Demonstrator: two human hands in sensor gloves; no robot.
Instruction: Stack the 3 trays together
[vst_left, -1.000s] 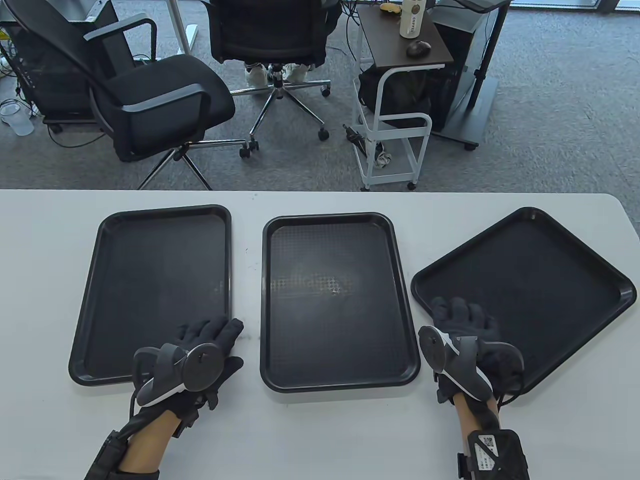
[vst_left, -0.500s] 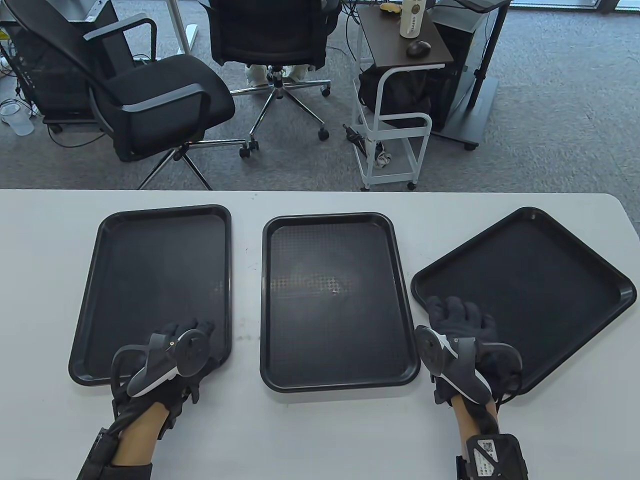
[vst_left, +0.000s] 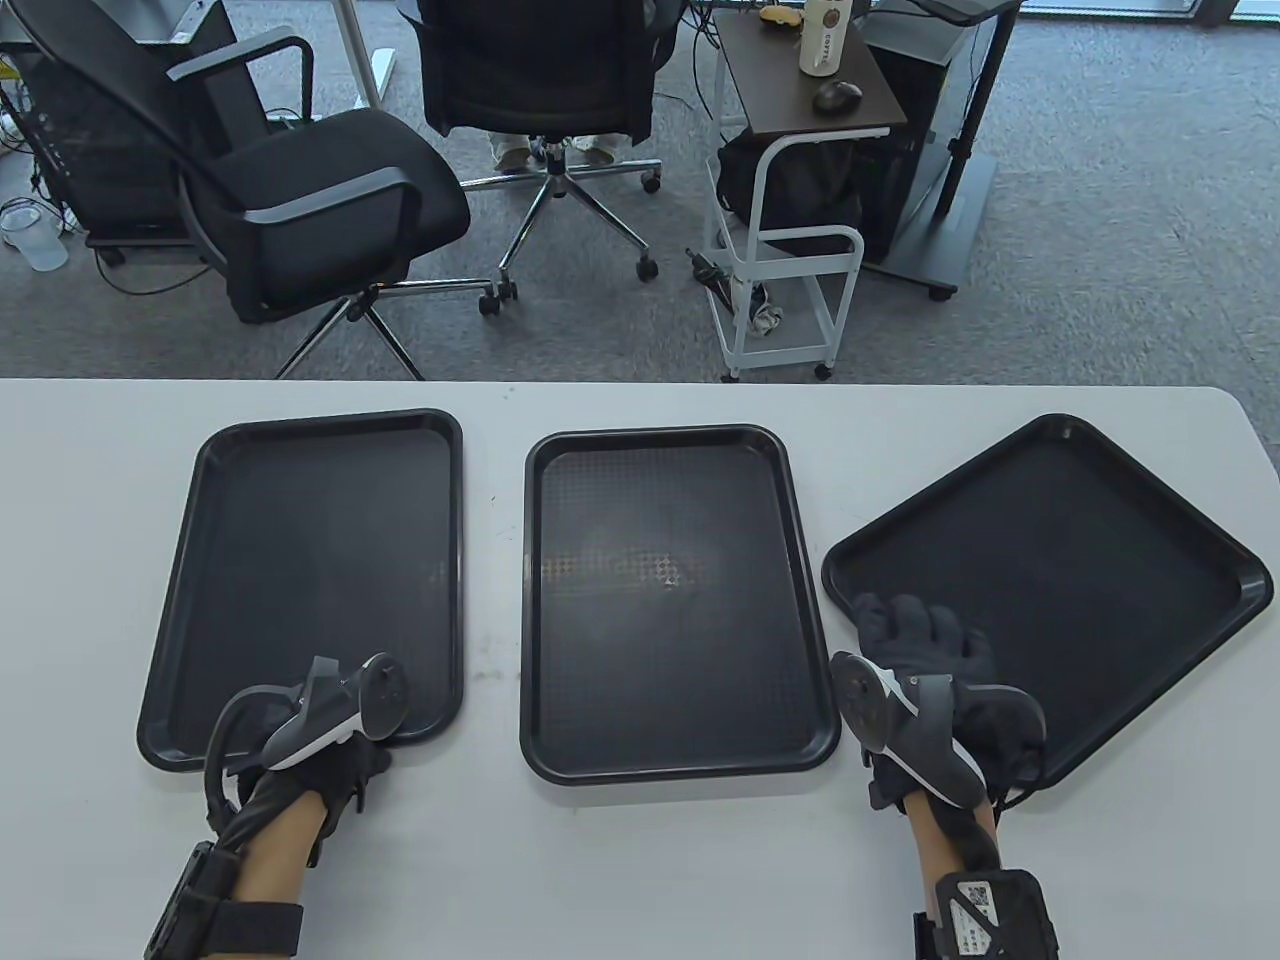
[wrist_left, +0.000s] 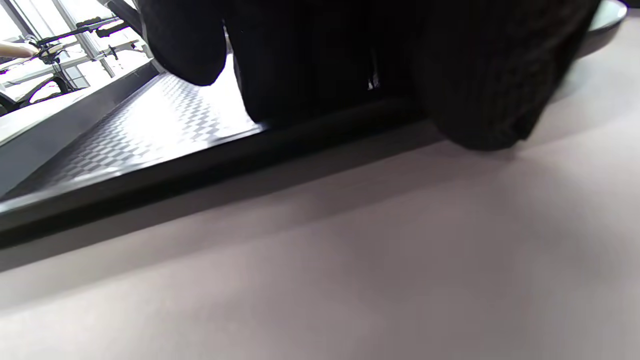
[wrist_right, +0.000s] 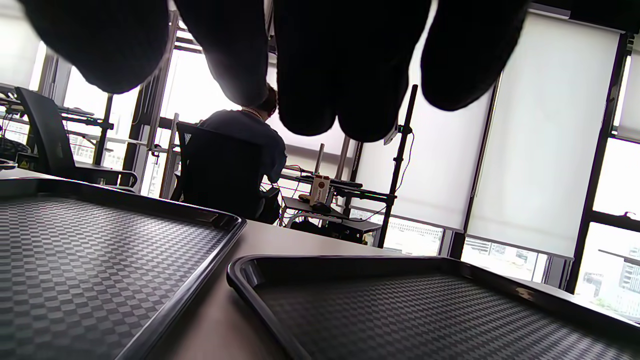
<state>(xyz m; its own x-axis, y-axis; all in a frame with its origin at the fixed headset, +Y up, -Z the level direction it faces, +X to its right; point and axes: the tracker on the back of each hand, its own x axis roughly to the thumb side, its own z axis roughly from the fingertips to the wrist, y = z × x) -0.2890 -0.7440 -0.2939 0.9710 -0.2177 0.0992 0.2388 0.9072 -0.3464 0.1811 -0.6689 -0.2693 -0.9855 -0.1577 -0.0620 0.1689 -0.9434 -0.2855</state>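
Observation:
Three black trays lie side by side on the white table (vst_left: 90, 450): the left tray (vst_left: 310, 560), the middle tray (vst_left: 670, 600) and the right tray (vst_left: 1060, 580), which is turned at an angle. My left hand (vst_left: 345, 745) is at the left tray's near rim. In the left wrist view my left hand's fingers (wrist_left: 300, 75) lie over the rim of the left tray (wrist_left: 150, 170), with the thumb down on the table outside it. My right hand (vst_left: 915, 625) hovers open over the right tray's near-left corner. Its fingers (wrist_right: 310, 75) hang above the right tray (wrist_right: 425, 310), beside the middle tray (wrist_right: 100, 260).
Beyond the table's far edge stand two office chairs (vst_left: 330, 210) and a small white cart (vst_left: 790, 260). A seated person (wrist_right: 250, 135) shows in the right wrist view. Bare table runs along the near edge between my hands.
My left hand has drawn back and to the left, from the left tray's near-right corner to its near rim. My right hand has barely moved. The trays have not moved.

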